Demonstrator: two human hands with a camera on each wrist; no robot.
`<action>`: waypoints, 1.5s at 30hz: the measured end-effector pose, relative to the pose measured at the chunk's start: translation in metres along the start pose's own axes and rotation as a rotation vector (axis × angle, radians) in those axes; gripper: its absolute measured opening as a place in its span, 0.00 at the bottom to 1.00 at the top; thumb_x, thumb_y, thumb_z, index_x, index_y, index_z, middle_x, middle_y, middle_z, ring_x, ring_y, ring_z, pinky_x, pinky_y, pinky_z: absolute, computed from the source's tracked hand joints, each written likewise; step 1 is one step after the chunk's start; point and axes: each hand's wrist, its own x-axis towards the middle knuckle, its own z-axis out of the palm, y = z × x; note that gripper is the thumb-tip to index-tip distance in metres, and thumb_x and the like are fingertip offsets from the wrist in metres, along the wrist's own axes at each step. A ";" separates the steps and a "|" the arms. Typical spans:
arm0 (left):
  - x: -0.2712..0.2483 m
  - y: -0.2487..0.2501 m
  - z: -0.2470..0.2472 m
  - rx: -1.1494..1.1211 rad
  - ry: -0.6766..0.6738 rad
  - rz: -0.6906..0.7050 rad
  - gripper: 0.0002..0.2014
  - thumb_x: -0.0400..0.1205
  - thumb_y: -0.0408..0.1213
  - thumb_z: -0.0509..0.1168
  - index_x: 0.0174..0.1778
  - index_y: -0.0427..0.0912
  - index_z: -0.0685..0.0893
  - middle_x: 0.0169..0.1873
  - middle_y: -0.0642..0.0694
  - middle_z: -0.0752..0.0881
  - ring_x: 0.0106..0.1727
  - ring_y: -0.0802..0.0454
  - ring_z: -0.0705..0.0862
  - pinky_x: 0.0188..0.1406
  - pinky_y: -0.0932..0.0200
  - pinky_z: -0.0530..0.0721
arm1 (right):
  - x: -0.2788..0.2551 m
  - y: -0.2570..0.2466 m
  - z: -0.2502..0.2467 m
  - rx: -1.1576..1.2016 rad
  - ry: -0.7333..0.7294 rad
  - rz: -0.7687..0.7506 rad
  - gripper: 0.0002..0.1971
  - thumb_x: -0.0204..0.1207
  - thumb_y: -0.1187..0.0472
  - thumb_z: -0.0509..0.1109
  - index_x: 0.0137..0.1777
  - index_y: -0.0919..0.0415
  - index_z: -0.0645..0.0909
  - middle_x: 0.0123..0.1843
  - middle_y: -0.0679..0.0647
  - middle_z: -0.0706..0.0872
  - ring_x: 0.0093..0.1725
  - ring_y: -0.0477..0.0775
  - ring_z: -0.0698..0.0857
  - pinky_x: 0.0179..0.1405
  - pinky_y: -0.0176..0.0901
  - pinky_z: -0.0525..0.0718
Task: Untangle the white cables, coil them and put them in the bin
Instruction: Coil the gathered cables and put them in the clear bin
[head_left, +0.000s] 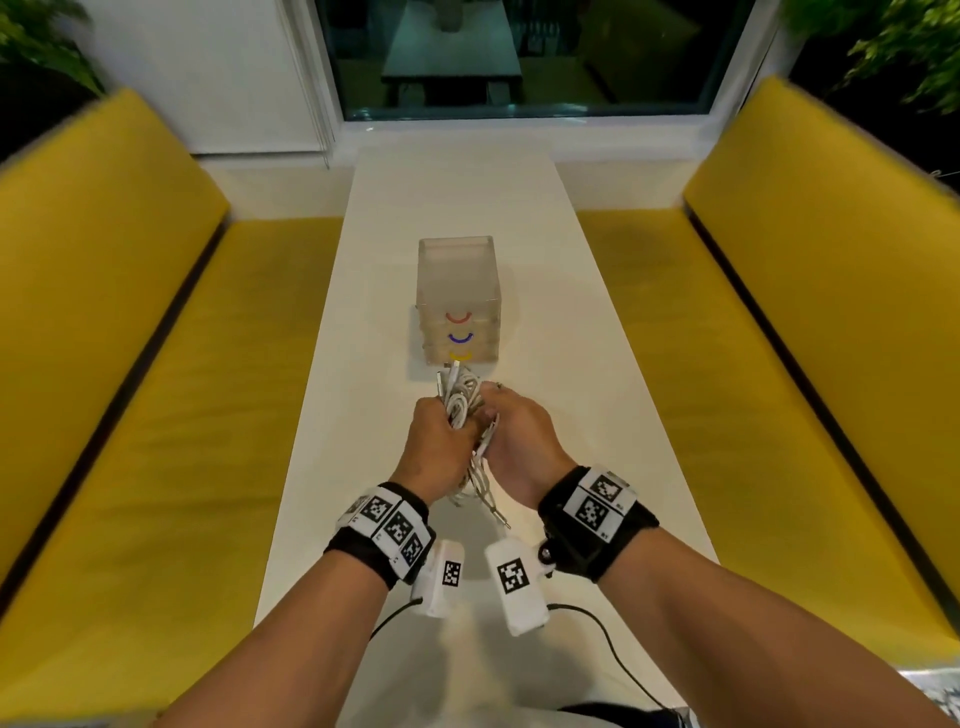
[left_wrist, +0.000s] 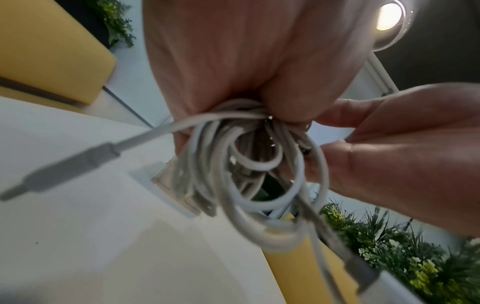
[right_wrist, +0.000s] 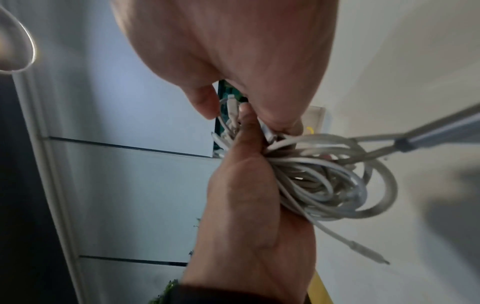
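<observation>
A padded yellow bench (head_left: 119, 332) with a smooth, matte cushion runs along the left side of a long, narrow white table (head_left: 571, 415). Above the table's near half, the left hand (head_left: 435, 446) is closed in a fist around a bundle of thin, round white cables (head_left: 460, 397), its fingers curled through the middle of the loops. The cables are smooth and rubbery, wound in loose, uneven rings, with several straight plug ends sticking out above and below the fist. Just past the hands, on the table's centre line, stands the bin (head_left: 457, 291), a frosted, translucent plastic box, square in outline, with three small curved handles down its front in red, blue and yellow. The right hand (head_left: 519, 441) presses in beside the left, thumb and fingertips pinching strands at the edge of the same bundle. A matching yellow bench (head_left: 810, 322) lines the right side.
</observation>
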 end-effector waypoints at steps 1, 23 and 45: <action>0.001 0.000 -0.002 -0.013 -0.028 0.002 0.09 0.83 0.46 0.72 0.45 0.44 0.86 0.37 0.45 0.90 0.37 0.50 0.89 0.33 0.61 0.83 | -0.001 -0.002 0.000 0.023 -0.008 -0.001 0.17 0.86 0.65 0.60 0.68 0.77 0.79 0.64 0.74 0.86 0.60 0.65 0.86 0.60 0.53 0.87; 0.008 -0.010 -0.013 -0.239 -0.090 -0.156 0.09 0.86 0.38 0.67 0.39 0.41 0.83 0.25 0.48 0.80 0.29 0.46 0.79 0.37 0.48 0.79 | -0.012 -0.025 -0.050 -1.063 -0.283 0.126 0.13 0.75 0.72 0.66 0.55 0.61 0.86 0.40 0.57 0.88 0.28 0.50 0.81 0.26 0.41 0.77; -0.007 -0.001 -0.004 -0.430 0.065 -0.227 0.24 0.78 0.61 0.70 0.29 0.44 0.75 0.24 0.40 0.73 0.26 0.43 0.76 0.29 0.49 0.79 | -0.012 0.011 -0.018 -0.433 -0.037 -0.139 0.06 0.77 0.69 0.73 0.42 0.72 0.87 0.30 0.61 0.84 0.24 0.57 0.80 0.22 0.42 0.77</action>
